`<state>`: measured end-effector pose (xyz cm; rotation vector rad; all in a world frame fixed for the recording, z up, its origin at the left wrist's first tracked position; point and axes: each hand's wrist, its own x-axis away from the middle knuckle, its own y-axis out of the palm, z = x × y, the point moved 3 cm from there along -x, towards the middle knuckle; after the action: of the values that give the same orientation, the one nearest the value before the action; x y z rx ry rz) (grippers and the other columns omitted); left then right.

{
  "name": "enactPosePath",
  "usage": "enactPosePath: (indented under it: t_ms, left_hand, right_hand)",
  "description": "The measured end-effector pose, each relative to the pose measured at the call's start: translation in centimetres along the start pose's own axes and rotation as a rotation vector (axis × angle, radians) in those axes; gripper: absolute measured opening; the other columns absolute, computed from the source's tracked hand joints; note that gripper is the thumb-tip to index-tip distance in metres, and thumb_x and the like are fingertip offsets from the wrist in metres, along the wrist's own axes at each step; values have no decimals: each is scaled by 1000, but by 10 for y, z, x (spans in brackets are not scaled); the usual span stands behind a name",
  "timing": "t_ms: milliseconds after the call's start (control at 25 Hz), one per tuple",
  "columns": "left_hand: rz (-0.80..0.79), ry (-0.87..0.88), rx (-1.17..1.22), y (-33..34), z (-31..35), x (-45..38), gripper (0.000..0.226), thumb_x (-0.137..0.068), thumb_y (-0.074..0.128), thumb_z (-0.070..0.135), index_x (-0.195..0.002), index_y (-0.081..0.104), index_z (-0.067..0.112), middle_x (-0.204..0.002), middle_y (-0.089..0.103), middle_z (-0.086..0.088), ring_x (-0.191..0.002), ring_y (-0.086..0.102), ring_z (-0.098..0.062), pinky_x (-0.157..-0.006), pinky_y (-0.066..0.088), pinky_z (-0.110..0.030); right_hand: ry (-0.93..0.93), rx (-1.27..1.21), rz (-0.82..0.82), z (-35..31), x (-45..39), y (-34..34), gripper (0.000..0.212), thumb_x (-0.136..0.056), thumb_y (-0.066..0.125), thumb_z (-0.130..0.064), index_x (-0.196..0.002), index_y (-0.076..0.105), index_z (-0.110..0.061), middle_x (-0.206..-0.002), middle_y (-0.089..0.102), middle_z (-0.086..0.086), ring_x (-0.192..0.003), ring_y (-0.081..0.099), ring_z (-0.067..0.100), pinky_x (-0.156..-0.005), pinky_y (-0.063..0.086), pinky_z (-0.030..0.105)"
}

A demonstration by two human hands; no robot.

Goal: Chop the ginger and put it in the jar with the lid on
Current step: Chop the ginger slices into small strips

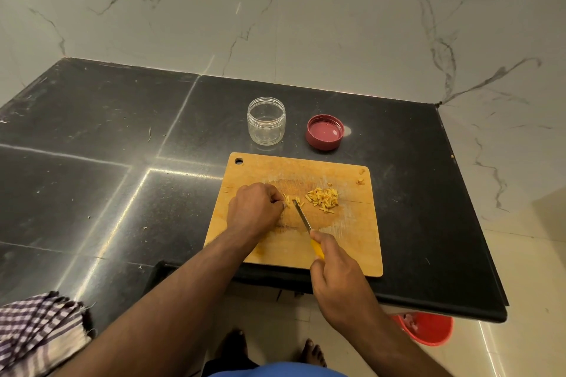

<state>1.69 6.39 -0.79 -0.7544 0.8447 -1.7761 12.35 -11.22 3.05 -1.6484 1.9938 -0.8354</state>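
Right hand (337, 272) grips knife (303, 219) pointing away-left; left hand (255, 208) seemingly pinches ginger (288, 199).

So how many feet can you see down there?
2. One bare foot is on the floor below the countertop edge; the other foot is just right of it. Both are partly hidden.

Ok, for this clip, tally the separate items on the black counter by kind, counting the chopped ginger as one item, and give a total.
Cutting board: 1
Knife: 1
Chopped ginger: 1
Clear jar: 1
Red lid: 1
Checked cloth: 1
Total: 6
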Motion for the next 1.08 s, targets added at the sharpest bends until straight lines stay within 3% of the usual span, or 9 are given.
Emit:
enactPosePath:
  t_ms: [480,600,720,920,1080]
  left_hand:
    - [-37,-1,73,-3,5,1,9,-88,68,22,-90,77,21,-85,71,7,-77,63,-10,-68,55,-30]
    - [-44,-4,92,-4,5,2,8,-88,69,23,-91,77,21,-86,71,7,-77,63,-10,-66,52,-27]
    - [-42,-15,113,-5,5,3,7,-89,70,24,-88,76,22,-84,70,8,-77,62,-9,-63,48,-24]
    - [-78,-11,110,-9,5,1,6,-90,69,22,-90,75,22,-89,71,6,-76,60,-6,-58,42,-18]
    - [-130,-9,135,-22,5,-4,20,-94,63,13,-108,76,19,-112,71,6,-91,59,-6,-72,45,-17]
  right_hand:
    - [0,52,-85,1,-24,14,45,-101,37,-17,-146,34,-22,-123,58,0,-92,51,5,-72,32,15]
    - [7,49,-104,2,-30,14,45,-101,37,-17,-145,35,-24,-117,59,-2,-85,53,5,-64,33,14]
    - [23,7,-112,4,-22,14,44,-101,38,-17,-145,35,-24,-117,59,-2,-84,54,5,-67,36,14]
    - [63,-40,-65,11,1,3,40,-100,41,-14,-139,43,-25,-94,56,-10,-70,50,1,-60,35,13]
    - [85,-64,17,14,5,-11,39,-100,42,-16,-137,44,-29,-77,56,-7,-61,51,4,-52,35,21]
